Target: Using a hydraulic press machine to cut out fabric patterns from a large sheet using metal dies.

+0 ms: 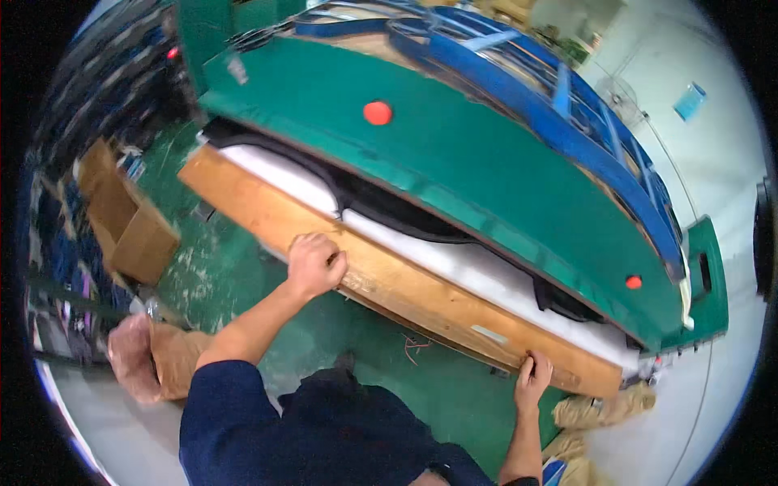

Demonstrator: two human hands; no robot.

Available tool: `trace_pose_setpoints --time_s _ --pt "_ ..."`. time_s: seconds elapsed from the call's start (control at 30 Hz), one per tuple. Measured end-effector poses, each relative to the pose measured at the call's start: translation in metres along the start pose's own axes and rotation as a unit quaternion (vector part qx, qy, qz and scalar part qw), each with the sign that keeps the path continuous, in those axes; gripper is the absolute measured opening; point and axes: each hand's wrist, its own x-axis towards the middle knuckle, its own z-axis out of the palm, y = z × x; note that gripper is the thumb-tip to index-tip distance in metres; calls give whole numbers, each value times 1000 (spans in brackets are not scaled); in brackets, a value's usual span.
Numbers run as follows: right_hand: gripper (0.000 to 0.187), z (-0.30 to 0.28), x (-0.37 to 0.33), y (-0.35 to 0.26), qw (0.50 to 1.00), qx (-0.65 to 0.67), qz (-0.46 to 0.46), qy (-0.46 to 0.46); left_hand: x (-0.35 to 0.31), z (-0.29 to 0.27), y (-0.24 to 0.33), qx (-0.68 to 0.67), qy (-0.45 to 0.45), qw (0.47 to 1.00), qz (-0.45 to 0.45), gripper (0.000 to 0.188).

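Observation:
A long wooden ledge (pixel 429 296) slants across the front of a large green machine (pixel 478 154). On its left half lies my left hand (pixel 316 266), closed with the fingers curled; what it grips, if anything, is hidden. Farther right, my right hand (pixel 532 379) rests at the ledge's front edge with bent, closed fingers, and I cannot make out anything in them. Behind the ledge runs a white padded strip (pixel 486 269). Black material (pixel 389 215) with a wavy edge lies over that strip, its far side hidden under the green panel.
Red round buttons (pixel 377 112) sit at both ends of the panel. A curved blue frame (pixel 559 130) rises behind it. An open cardboard box (pixel 134 231) and a brown wrapped bundle (pixel 166 356) stand left. Brown rolled bundles (pixel 604 407) lie below the ledge's right end.

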Motion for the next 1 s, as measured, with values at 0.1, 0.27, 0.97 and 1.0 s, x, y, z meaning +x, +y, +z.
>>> trace_pose_setpoints --time_s 0.1,0.27,0.97,1.0 --pt "13 -19 30 13 989 94 80 -83 11 -11 -4 -30 -31 999 7 10" --pt "15 -57 124 73 983 112 106 97 123 -18 41 -67 92 993 33 11" --pt "17 -34 235 119 971 34 -2 235 206 10 47 54 74 996 -6 16" --pt "17 -36 236 118 972 35 0 233 207 8 48 56 71 996 -6 16"
